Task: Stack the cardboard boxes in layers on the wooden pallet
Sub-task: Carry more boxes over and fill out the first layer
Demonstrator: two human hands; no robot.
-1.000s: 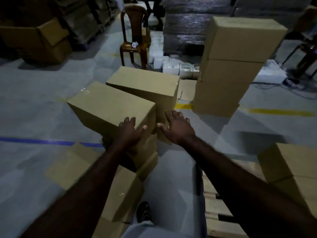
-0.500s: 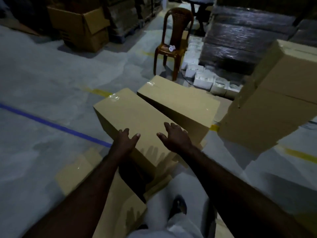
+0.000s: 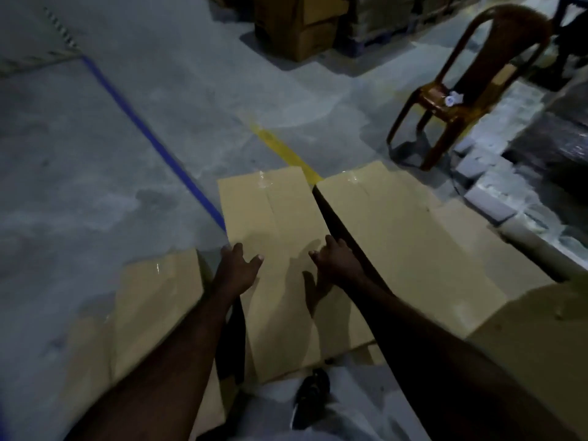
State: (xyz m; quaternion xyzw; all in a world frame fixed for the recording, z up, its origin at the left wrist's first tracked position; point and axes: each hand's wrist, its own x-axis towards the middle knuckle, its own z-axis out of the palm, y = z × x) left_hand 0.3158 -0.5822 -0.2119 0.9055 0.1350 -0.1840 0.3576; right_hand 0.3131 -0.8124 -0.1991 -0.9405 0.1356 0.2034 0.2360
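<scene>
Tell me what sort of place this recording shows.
Likely a warehouse or storage hall: a concrete floor with a painted blue line and yellow line, taped cardboard boxes on the ground, and dark wrapped stacks at the right edge.
</scene>
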